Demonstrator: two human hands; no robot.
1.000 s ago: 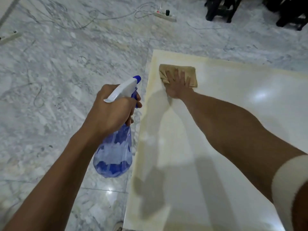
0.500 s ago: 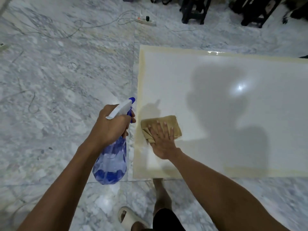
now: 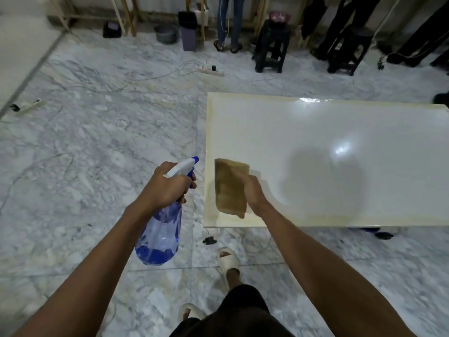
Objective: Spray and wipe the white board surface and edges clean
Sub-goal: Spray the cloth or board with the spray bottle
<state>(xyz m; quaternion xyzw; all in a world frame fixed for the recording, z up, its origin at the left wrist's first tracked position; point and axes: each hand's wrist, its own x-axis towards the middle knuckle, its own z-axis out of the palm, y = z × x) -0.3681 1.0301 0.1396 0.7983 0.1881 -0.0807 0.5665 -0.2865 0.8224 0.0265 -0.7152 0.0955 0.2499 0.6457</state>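
The white board (image 3: 315,132) lies flat, raised a little off the marble floor, its rim yellowed. My left hand (image 3: 167,188) grips the neck of a blue see-through spray bottle (image 3: 160,237), which hangs off the board's left side over the floor. My right hand (image 3: 252,190) holds a tan cloth (image 3: 229,186) lifted above the board's near left corner, the cloth hanging down from my fingers with its shadow on the board.
A power strip (image 3: 211,71) and loose cables lie on the floor beyond the board. Black stools (image 3: 271,45), bins (image 3: 188,30) and a standing person's legs (image 3: 228,23) line the far wall. My sandalled foot (image 3: 227,260) stands at the board's near edge.
My right hand pulled the cloth from the far left corner down the left edge to the near corner, then lifted it off the surface. The view drew back from the board.
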